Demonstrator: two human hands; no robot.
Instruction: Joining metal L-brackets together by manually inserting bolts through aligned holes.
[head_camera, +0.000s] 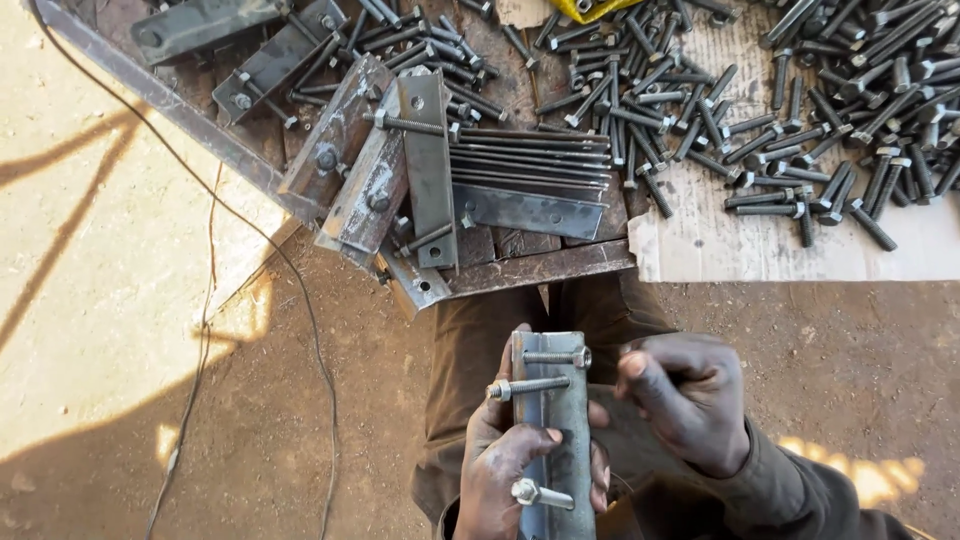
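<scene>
While the camera is looking straight down over the person's lap, a long grey steel bracket (553, 430) is being held upright in front of brown trousers (470, 350). The left hand (515, 470) is being wrapped around the bracket's lower half, thumb across its face, fingers closed behind it. Three bolts are being carried through the bracket: a top bolt (556, 356) near its upper end, a middle bolt (525, 387) sticking out to the left, and a lower bolt (540, 493) just below the thumb. The right hand (685, 395) is being held just beside the bracket's upper right edge, fingers curled inward; whether anything is being pinched in it cannot be told. Above the knees, a rusty metal table (540, 268) is being loaded with similar steel plates (400, 170), a bundle of long threaded rods (530, 160) and a scattered heap of dark bolts (800, 110), many lying on a sheet of pale cardboard (760, 250). A thin cable (210, 290) is lying across the sandy floor at the left.
</scene>
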